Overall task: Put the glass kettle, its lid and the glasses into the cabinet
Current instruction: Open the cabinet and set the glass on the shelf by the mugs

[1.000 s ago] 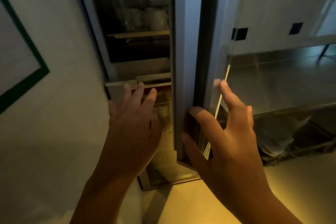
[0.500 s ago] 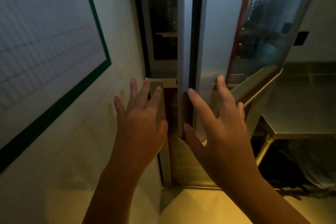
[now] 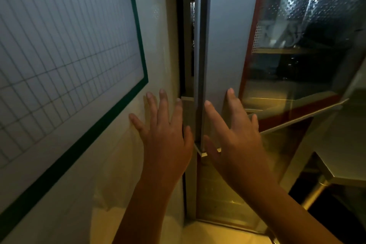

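Steel-framed cabinet doors (image 3: pixel 223 45) now stand nearly shut, narrower than a moment ago, your left hand (image 3: pixel 164 134) and right hand (image 3: pixel 235 134) flat, fingers straight, holding nothing; glassware (image 3: pixel 277 31) shows dimly on the shelf (image 3: pixel 287 50) inside.

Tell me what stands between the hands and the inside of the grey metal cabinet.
The grey metal door with the glass pane, nearly shut; only a narrow gap shows at its left. Left hand and right hand flank that gap, open.
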